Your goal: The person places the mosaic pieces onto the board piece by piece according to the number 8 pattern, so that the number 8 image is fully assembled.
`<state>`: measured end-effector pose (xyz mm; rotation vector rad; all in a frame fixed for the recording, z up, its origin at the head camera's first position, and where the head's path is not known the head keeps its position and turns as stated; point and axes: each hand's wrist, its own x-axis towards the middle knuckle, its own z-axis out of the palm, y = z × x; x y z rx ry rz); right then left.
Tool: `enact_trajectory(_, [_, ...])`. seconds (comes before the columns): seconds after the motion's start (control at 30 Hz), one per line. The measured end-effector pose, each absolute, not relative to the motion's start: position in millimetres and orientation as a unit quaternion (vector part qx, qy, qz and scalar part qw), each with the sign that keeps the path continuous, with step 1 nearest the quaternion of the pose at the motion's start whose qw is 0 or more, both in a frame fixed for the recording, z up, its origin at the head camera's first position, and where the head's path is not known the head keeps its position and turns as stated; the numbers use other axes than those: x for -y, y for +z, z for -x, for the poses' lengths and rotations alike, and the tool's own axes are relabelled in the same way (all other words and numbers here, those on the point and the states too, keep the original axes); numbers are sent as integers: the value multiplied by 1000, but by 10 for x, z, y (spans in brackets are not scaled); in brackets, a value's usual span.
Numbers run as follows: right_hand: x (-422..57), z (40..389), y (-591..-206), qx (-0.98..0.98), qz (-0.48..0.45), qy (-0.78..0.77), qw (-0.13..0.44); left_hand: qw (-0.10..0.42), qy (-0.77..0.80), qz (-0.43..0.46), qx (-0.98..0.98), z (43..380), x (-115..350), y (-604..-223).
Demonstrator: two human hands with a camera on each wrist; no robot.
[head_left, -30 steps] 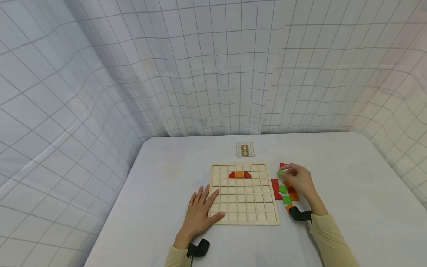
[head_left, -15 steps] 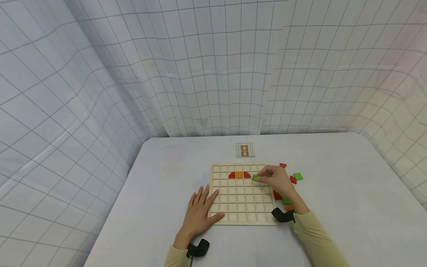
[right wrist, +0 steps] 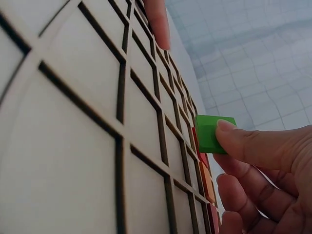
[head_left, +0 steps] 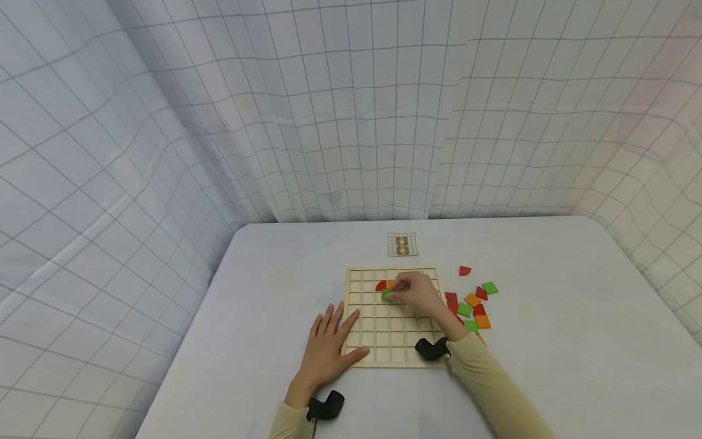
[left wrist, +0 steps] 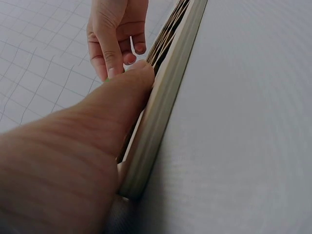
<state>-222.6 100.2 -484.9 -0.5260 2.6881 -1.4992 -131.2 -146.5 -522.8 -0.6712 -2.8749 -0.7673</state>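
Observation:
My right hand (head_left: 418,294) pinches a green square tile (right wrist: 209,134) between thumb and fingers, close over the wooden grid board (head_left: 384,342). The tile overlaps the cells just below a red quarter-round tile (head_left: 381,285) and an orange square tile (head_left: 390,283) lying in the board. A second red tile (right wrist: 212,217) in that row shows in the right wrist view; the hand covers it in the head view. With fingers spread, my left hand (head_left: 326,353) rests on the board's left edge, thumb over its near left corner (left wrist: 131,187).
Right of the board lie loose green tiles (head_left: 490,288), orange tiles (head_left: 482,321) and red tiles (head_left: 465,271), some partly behind the right forearm. A small card with a coloured grid pattern (head_left: 403,244) lies beyond the board. Grid-lined white curtains (head_left: 351,122) surround the table.
My right hand has picked up a green tile from the loose pieces and carried it left over the board, to just below the red and orange row. My left hand has stayed put.

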Motion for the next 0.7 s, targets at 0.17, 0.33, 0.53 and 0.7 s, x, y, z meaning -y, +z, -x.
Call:
enact_trajectory(0.17, [-926, 2262, -4892, -861, 185, -473, 7, 47, -251, 219, 942, 1311, 1461, -5221])
enact_trajectory(0.33, [-879, 2272, -4934, -867, 174, -467, 3, 48, -250, 221, 941, 1317, 1459, -5213])
enact_trajectory(0.53, [-839, 2260, -4917, -883, 144, -446, 2, 46, -252, 218, 942, 1314, 1456, -5206])
enact_trajectory(0.7, [-831, 2242, -4898, -890, 148, -431, -7, 44, -251, 217, 943, 1312, 1456, -5219])
